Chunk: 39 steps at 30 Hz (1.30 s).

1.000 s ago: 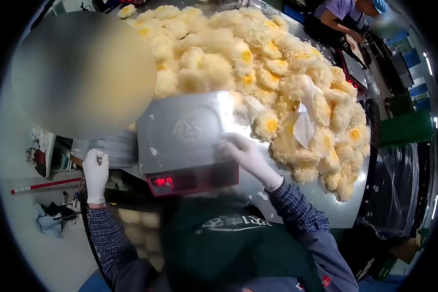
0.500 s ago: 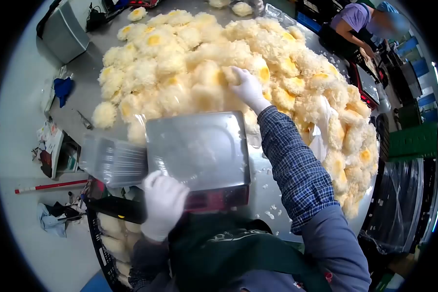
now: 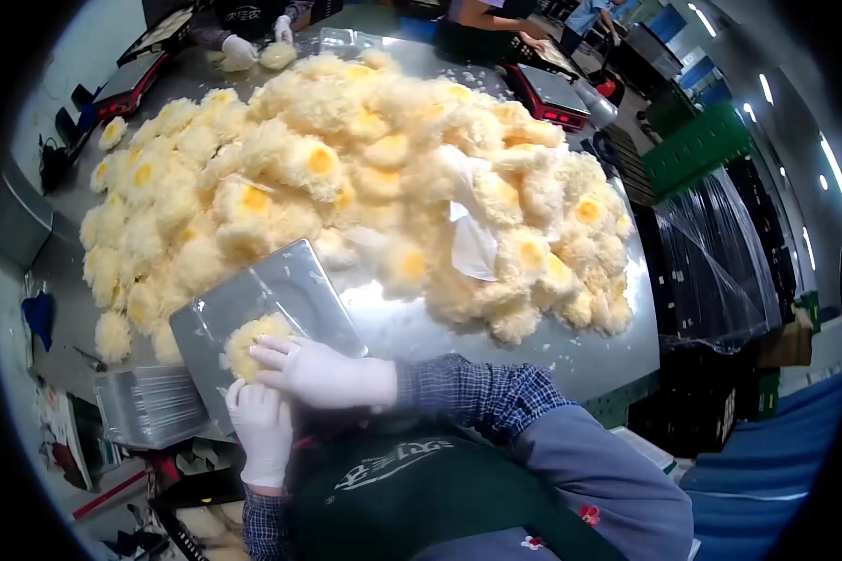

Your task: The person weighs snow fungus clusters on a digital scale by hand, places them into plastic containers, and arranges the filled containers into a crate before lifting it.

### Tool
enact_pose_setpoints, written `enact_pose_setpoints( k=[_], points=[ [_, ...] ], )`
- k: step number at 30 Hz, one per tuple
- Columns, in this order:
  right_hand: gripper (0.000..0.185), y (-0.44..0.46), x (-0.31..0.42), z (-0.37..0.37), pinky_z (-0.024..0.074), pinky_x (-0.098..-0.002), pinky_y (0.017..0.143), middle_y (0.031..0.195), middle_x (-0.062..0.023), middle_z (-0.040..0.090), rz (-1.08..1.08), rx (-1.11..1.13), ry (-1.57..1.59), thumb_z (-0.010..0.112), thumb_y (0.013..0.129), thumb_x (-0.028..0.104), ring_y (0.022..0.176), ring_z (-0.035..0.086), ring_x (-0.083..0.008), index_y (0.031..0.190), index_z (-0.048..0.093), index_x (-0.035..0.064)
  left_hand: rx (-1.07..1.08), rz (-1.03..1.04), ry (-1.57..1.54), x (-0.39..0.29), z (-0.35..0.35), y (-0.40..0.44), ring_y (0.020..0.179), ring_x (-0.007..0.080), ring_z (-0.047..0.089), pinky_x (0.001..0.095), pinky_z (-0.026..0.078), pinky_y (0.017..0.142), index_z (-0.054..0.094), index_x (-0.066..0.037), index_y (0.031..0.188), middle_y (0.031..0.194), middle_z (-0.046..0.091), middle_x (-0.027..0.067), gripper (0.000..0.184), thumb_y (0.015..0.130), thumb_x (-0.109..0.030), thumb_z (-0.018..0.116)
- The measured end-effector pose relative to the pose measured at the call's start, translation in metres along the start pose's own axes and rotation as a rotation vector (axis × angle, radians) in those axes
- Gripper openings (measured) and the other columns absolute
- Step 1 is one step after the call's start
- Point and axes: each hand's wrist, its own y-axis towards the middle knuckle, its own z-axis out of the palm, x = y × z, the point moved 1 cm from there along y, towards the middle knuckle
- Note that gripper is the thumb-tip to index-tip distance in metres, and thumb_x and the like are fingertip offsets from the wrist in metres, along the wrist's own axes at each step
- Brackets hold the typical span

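While the roundish fluffy clump point(image 3: 245, 344) is lying on the steel plate point(image 3: 299, 280), the right hand point(image 3: 332, 374) is reaching leftward over its right side and the left hand point(image 3: 264, 435) is meeting its near edge, fingers curling; whether either is gripping, I'm not telling for certain.

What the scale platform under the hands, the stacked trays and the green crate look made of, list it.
Scale platform: probably metal, smooth gray with soft glare.
Stacked trays: likely thin plastic, glossy and see-through.
Green crate: apparently molded plastic, uniformly colored, with openings.
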Motion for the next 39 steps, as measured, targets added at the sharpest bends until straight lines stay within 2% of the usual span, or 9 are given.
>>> enact_pose_setpoints(
  k=[4,5,9,12,19,25,26,33,39],
  points=[
    [0.032,0.015,-0.005,-0.051,0.0482,-0.0396,0.095,0.118,-0.0169,0.062,0.255,0.387,0.356,0.056,0.085,0.01,0.114,0.058,-0.0313,0.116,0.061,0.0047,0.022,-0.03,-0.195,0.004,-0.016,0.002,0.106,0.035,0.055,0.0468,0.039,0.1,0.062,-0.004,0.092,0.098,0.062,0.0136,0.026,0.071,-0.011,0.076],
    [0.035,0.004,-0.03,-0.038,0.05,-0.0366,0.092,0.116,-0.012,0.064,0.112,0.098,0.253,0.056,0.088,0.011,0.103,0.063,-0.0242,0.122,0.059,0.0052,-0.057,-0.078,-0.326,0.008,-0.029,0.001,0.104,0.0346,0.057,0.0449,0.042,0.098,0.063,-0.004,0.092,0.099,0.063,0.0128,0.026,0.071,-0.011,0.077],
    [0.033,0.019,-0.072,-0.085,0.0534,-0.0312,0.084,0.11,-0.0128,0.067,0.795,-0.304,0.928,0.049,0.098,0.019,0.099,0.064,-0.0189,0.122,0.058,-0.0013,-0.487,-0.589,-0.618,0.039,-0.076,-0.024,0.088,0.0133,0.059,0.0267,0.046,0.084,0.064,0.001,0.09,0.09,0.064,0.0038,0.006,0.087,-0.004,0.065],
    [0.037,0.021,-0.089,-0.064,0.0549,-0.0315,0.08,0.108,-0.0163,0.066,1.011,-0.297,1.143,0.051,0.096,0.021,0.093,0.066,-0.0222,0.121,0.055,-0.0059,-0.626,-0.855,-0.72,0.059,-0.08,-0.046,0.079,0.0082,0.058,0.0239,0.047,0.074,0.065,0.005,0.091,0.085,0.065,0.0031,0.019,0.096,-0.01,0.056],
    [0.052,0.044,-0.099,-0.004,0.0373,-0.0419,0.106,0.134,-0.0214,0.051,0.792,-0.2,1.824,0.041,0.102,0.038,0.125,0.048,-0.0292,0.136,0.041,-0.0018,0.026,-1.105,-1.338,0.028,-0.015,-0.05,0.07,0.019,0.068,0.0253,0.055,0.065,0.067,0.007,0.098,0.081,0.069,0.0135,0.064,0.101,-0.051,0.039],
    [0.036,0.005,-0.044,-0.056,0.0484,-0.0269,0.085,0.106,-0.0065,0.063,0.632,0.063,0.267,0.063,0.092,0.025,0.096,0.059,-0.0134,0.117,0.059,-0.0003,0.058,-0.97,-1.559,0.021,0.0,-0.046,0.074,0.0184,0.067,0.0251,0.055,0.065,0.065,0.008,0.101,0.083,0.067,0.0144,0.057,0.099,-0.046,0.045],
    [0.032,-0.003,-0.039,-0.059,0.0487,-0.0242,0.076,0.097,-0.0041,0.064,0.956,0.274,0.511,0.063,0.092,0.025,0.084,0.06,-0.0108,0.111,0.062,0.0,0.047,-0.907,-1.471,0.021,0.002,-0.048,0.074,0.0176,0.067,0.0244,0.055,0.064,0.065,0.007,0.102,0.082,0.067,0.0136,0.052,0.099,-0.042,0.048],
    [0.006,-0.033,-0.036,-0.019,0.0476,-0.0238,0.063,0.084,-0.0056,0.061,1.149,0.069,1.205,0.058,0.087,0.006,0.07,0.058,-0.0121,0.093,0.057,0.004,-0.146,-0.861,-1.44,0.003,0.004,-0.042,0.063,0.0097,0.058,0.0207,0.046,0.058,0.062,-0.001,0.085,0.073,0.06,0.0034,0.02,0.093,-0.018,0.057],
    [0.007,0.029,0.054,-0.025,0.0468,-0.0264,0.073,0.081,-0.0045,0.06,0.665,-0.025,1.084,0.057,0.089,0.002,0.075,0.058,-0.0132,0.095,0.053,0.0046,-0.615,-0.701,-1.702,0.008,-0.045,-0.065,0.097,0.0224,0.063,0.037,0.052,0.087,0.056,0.001,0.11,0.102,0.063,0.0113,0.034,0.095,-0.029,0.06]
  ],
)
